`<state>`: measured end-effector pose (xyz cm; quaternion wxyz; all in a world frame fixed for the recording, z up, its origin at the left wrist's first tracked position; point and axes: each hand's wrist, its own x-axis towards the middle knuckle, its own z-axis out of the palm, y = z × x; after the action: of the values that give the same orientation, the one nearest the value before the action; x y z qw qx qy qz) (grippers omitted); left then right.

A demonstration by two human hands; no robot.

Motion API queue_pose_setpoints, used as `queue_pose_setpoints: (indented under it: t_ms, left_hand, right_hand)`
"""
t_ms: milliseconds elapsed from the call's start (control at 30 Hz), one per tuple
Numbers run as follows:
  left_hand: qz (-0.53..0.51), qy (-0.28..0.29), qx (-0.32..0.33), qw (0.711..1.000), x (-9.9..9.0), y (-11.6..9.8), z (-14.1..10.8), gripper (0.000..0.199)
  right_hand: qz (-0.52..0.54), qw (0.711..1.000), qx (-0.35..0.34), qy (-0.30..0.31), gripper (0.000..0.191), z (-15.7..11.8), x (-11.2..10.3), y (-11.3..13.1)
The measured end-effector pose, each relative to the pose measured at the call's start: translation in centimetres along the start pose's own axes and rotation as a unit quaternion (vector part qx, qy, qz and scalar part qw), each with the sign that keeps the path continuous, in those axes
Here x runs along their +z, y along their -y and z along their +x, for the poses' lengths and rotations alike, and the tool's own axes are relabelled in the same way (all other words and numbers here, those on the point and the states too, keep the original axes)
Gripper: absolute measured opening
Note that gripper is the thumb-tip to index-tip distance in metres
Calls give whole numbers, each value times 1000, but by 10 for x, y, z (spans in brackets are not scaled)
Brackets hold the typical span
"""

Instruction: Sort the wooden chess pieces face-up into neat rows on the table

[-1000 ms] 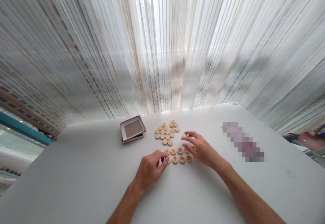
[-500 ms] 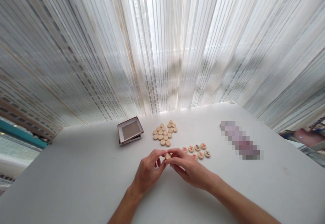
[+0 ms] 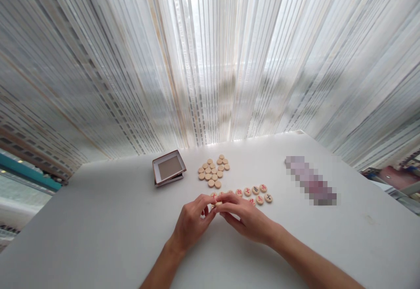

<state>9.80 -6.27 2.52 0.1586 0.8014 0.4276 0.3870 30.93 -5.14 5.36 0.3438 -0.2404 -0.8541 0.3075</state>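
Observation:
My left hand (image 3: pixel 193 217) and my right hand (image 3: pixel 241 212) meet at their fingertips, and both pinch one round wooden Chinese chess piece (image 3: pixel 218 204) between them. Fingers partly cover that piece, so its marking cannot be made out. Just beyond and to the right lie two rows of face-up Chinese chess pieces (image 3: pixel 247 191) with red or black characters. My right hand hides part of the nearer row. Farther back is a loose group of plain-faced pieces (image 3: pixel 208 171), showing no characters.
An open shallow box (image 3: pixel 169 169) with a brown rim stands at the back left, resting tilted on another box part. A blurred pinkish item (image 3: pixel 310 182) lies on the right of the white table (image 3: pixel 108 219). A striped sheer curtain (image 3: pixel 210 61) hangs along the table's far edge.
The held piece has tipped and moved slightly toward me between my fingertips. More of the face-up row now shows behind my fingers. Both hands otherwise stay in nearly the same place.

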Motion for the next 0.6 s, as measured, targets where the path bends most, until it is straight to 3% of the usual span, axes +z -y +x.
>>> queue_pose_setpoints:
  t_ms: [600]
  left_hand:
    - [-9, -5, -22, 1000, 3, -8, -1, 14]
  right_hand:
    - [-41, 998, -3, -55, 18, -5, 6, -14]
